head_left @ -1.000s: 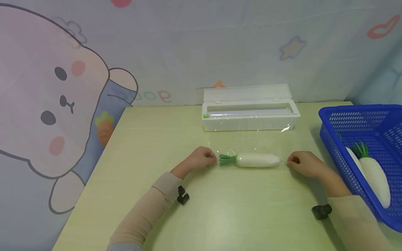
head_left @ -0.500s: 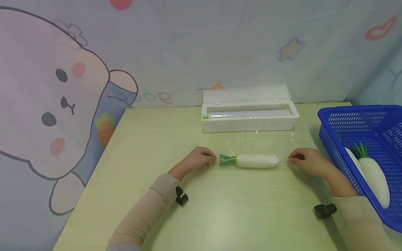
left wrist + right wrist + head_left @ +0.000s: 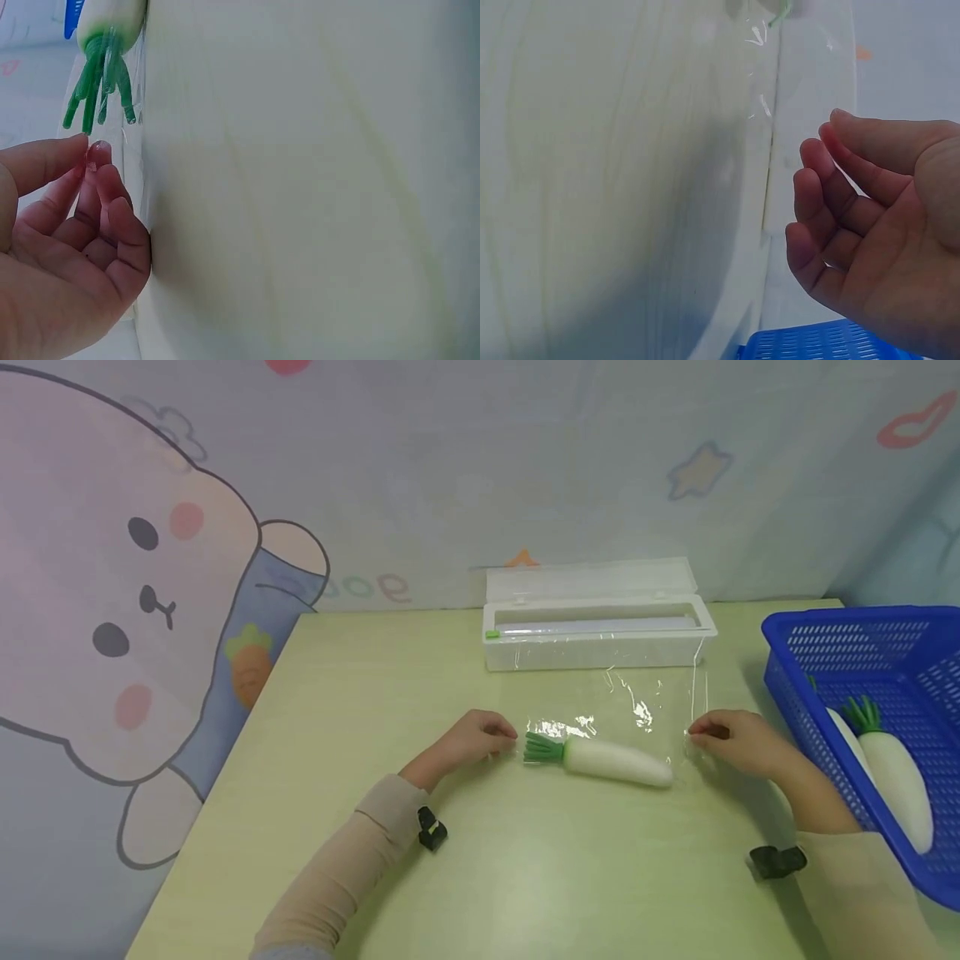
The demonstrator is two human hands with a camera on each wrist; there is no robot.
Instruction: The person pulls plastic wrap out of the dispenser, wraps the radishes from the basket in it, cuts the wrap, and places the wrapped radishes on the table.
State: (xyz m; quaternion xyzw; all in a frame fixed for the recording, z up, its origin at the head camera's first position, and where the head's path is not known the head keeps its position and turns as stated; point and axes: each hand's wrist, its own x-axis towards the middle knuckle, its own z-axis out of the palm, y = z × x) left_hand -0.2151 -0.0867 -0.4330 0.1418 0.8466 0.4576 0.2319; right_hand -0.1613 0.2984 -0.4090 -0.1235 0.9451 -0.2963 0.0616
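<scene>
A white radish (image 3: 618,762) with green leaves lies on the table in the head view, its tip slanting towards the person. Clear cling film (image 3: 573,693) stretches from the white dispenser box (image 3: 592,653) to both hands. The left hand (image 3: 471,739) pinches the film's left corner beside the leaves; in the left wrist view, glossy film shows around the leaves (image 3: 103,79). At the right corner, the right hand (image 3: 738,743) pinches the film between thumb and index finger. Whether the radish lies wholly under the film is hard to tell.
At the right stands a blue basket (image 3: 783,693) with white radishes (image 3: 896,785) in it. The dispenser's lid (image 3: 588,581) is raised at the table's back edge. Behind hangs a printed cloth (image 3: 420,468).
The radish's tip has swung towards the person, while its leaves stay near the left hand. The film's glints and folds have shifted. The right hand has moved slightly away from the person.
</scene>
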